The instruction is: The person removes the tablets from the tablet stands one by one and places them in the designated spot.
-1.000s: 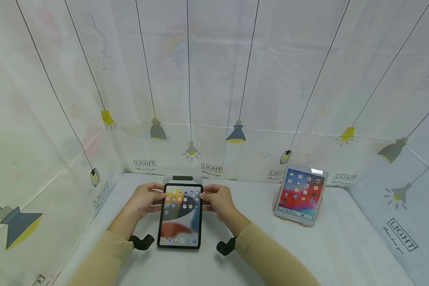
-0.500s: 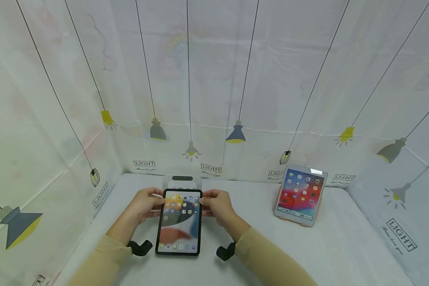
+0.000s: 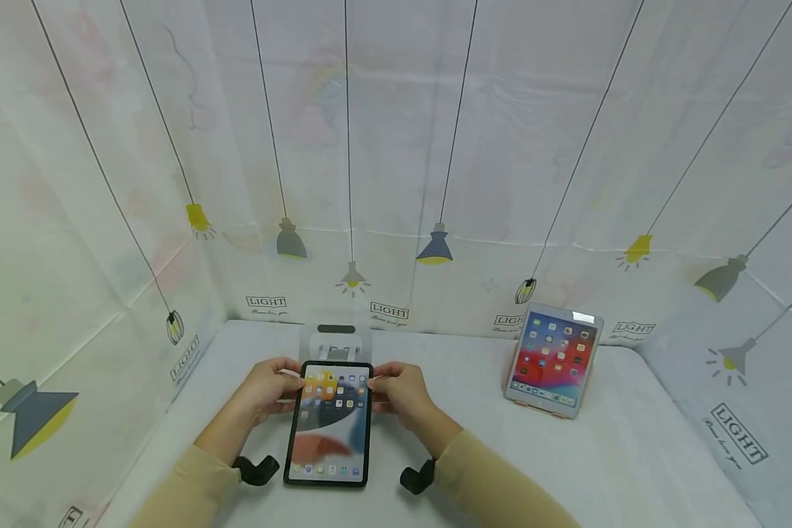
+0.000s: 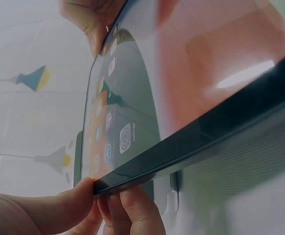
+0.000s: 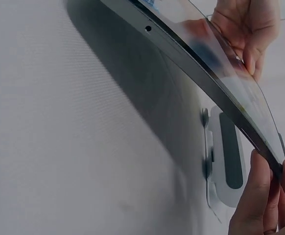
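Observation:
Both hands hold a black-bezelled tablet (image 3: 330,433), its lit screen covered in app icons. My left hand (image 3: 264,392) pinches the upper left edge, thumb on the front and fingers behind, as the left wrist view shows. Opposite it, my right hand (image 3: 402,392) pinches the upper right edge the same way. In the right wrist view a shadow lies under the tablet (image 5: 206,73), whose side edge stands above the white surface. Just behind its top edge is a pale tablet stand (image 3: 336,340) with a dark pad, partly hidden by the tablet.
To the right, a second tablet (image 3: 554,359), white-framed, leans on a pinkish stand (image 3: 521,402). A white cloth covers the table (image 3: 475,411). A curtain (image 3: 396,147) printed with lamps hangs close behind and at both sides. Black wrist devices (image 3: 257,471) sit at both wrists.
Both hands have drawn the tablet toward me, down in the head view. More of the stand behind it shows now. The second tablet has stayed in place.

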